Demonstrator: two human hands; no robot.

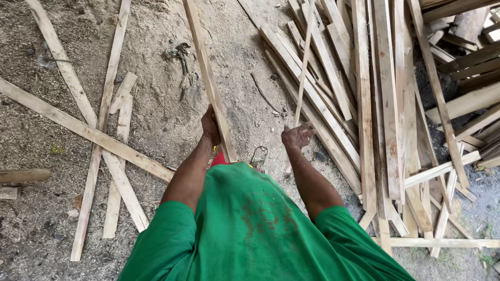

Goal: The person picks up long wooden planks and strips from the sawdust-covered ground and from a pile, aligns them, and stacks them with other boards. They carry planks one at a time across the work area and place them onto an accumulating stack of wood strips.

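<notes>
I look down over my green shirt at sawdust-covered ground. My left hand (210,126) grips a long pale wooden slat (206,73) that runs up and away to the top of the view. My right hand (298,136) is closed around a much thinner wooden strip (304,62), also held lengthwise and pointing away. The two pieces stand side by side, about a hand's width apart, above the ground.
A big pile of rough slats (385,104) lies to the right, with thicker boards (469,67) behind it. Loose slats (99,135) cross each other on the sawdust at left. A small scrap of dark twisted wire (179,52) lies ahead.
</notes>
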